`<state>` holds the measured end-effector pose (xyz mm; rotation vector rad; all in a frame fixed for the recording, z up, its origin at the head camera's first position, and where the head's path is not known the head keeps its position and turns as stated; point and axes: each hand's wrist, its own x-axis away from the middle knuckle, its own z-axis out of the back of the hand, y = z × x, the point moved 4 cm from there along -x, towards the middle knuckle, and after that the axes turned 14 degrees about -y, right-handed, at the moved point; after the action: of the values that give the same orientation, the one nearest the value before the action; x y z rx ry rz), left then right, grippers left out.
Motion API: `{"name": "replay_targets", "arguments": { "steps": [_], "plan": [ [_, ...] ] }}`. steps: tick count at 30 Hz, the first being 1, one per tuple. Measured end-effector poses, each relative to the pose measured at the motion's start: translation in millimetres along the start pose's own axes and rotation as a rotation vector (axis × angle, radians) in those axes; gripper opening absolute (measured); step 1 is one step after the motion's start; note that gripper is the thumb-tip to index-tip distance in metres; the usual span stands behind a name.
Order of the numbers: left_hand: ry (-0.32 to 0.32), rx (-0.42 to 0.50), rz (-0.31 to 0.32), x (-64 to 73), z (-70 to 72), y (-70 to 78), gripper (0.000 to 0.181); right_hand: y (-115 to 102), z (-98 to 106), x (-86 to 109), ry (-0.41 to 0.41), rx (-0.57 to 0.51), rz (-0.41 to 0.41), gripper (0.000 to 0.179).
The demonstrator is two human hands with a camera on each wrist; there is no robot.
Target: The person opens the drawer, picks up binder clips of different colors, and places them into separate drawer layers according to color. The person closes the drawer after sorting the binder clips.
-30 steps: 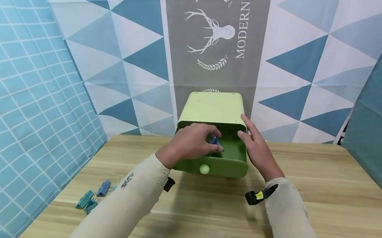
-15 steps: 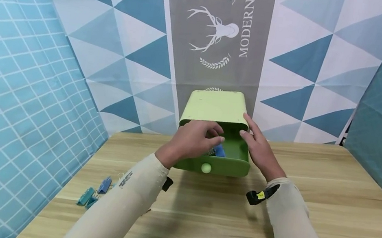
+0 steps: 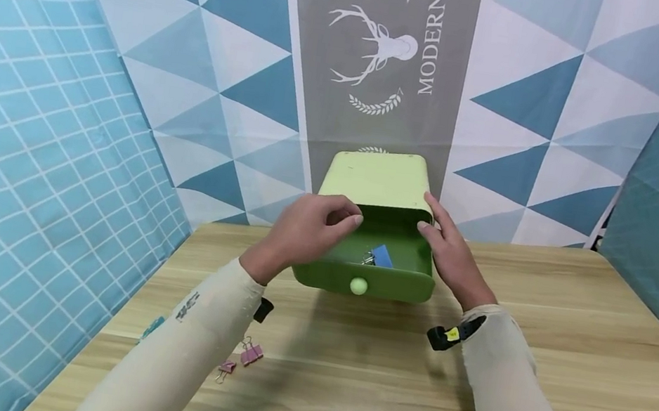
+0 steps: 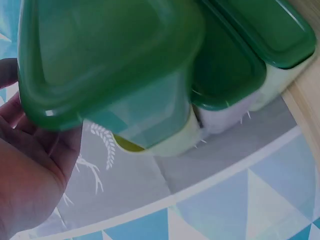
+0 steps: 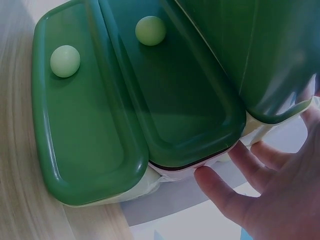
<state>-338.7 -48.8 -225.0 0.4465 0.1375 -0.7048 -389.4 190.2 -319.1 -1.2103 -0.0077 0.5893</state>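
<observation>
A small cabinet with a pale green top (image 3: 380, 176) stands against the back wall, its green top drawer (image 3: 394, 285) pulled out. Inside the drawer lies a blue binder clip (image 3: 383, 256) with metal handles. My left hand (image 3: 303, 231) hovers over the drawer's left edge, loosely curled with nothing held; the left wrist view has it (image 4: 35, 165) beside the drawer. My right hand (image 3: 454, 261) touches the cabinet's right side near the opening. In the right wrist view its fingers (image 5: 222, 192) stretch along the casing, partly out of frame.
Two pink binder clips (image 3: 251, 354) lie on the wooden table (image 3: 378, 390) at front left. Part of a teal clip (image 3: 151, 328) shows behind my left sleeve. Two shut lower drawers (image 5: 90, 120) sit beneath the open one. Patterned cloth (image 3: 514, 84) hangs behind.
My left hand has let go of the blue binder clip in the drawer and drawn back up and left. The pink clips have come into view. My right hand stays at the cabinet.
</observation>
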Motion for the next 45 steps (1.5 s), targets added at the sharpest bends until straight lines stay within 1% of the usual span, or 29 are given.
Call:
{"name": "replay_targets", "arguments": {
  "steps": [4, 6, 9, 12, 16, 20, 23, 31, 38, 42, 45],
  "plan": [
    [0.001, 0.018, 0.004, 7.2, 3.5, -7.8, 0.021, 3.3, -0.2, -2.8, -0.002, -0.005, -0.013, 0.058],
    [0.013, 0.029, 0.002, 11.4, 5.9, -11.4, 0.021, 5.3, -0.5, -3.7, -0.004, -0.011, -0.023, 0.059],
    [0.055, 0.038, -0.011, 18.2, 10.7, -16.4, 0.021, 6.5, -1.5, -4.0, -0.007, -0.017, -0.029, 0.059],
    [0.117, 0.04, -0.027, 25.4, 16.6, -21.9, 0.019, 5.3, -2.6, -2.8, -0.008, -0.016, -0.026, 0.058],
    [0.188, 0.071, -0.041, 34.7, 24.6, -30.0, 0.019, 1.4, -2.8, 0.0, -0.009, -0.011, -0.021, 0.058],
    [0.219, 0.098, -0.037, 42.6, 29.6, -38.9, 0.02, -1.0, -1.5, 1.5, -0.008, -0.005, -0.02, 0.058],
    [0.217, 0.111, -0.019, 47.7, 30.8, -45.2, 0.02, -0.6, -0.4, 0.9, -0.005, -0.009, -0.022, 0.058],
    [0.186, 0.129, 0.036, 58.6, 31.7, -60.8, 0.022, 4.7, 1.3, -0.8, -0.01, -0.026, -0.041, 0.058],
    [0.133, 0.15, 0.114, 70.6, 29.9, -75.7, 0.025, 3.0, 1.2, -1.6, -0.011, -0.035, -0.025, 0.059],
    [0.107, 0.153, 0.144, 77.5, 26.9, -84.6, 0.027, 1.4, 0.3, -1.4, -0.012, -0.042, -0.017, 0.059],
    [0.083, 0.139, 0.162, 82.6, 23.8, -90.7, 0.027, 2.1, -0.7, -1.4, -0.015, -0.05, -0.018, 0.059]
  ]
}}
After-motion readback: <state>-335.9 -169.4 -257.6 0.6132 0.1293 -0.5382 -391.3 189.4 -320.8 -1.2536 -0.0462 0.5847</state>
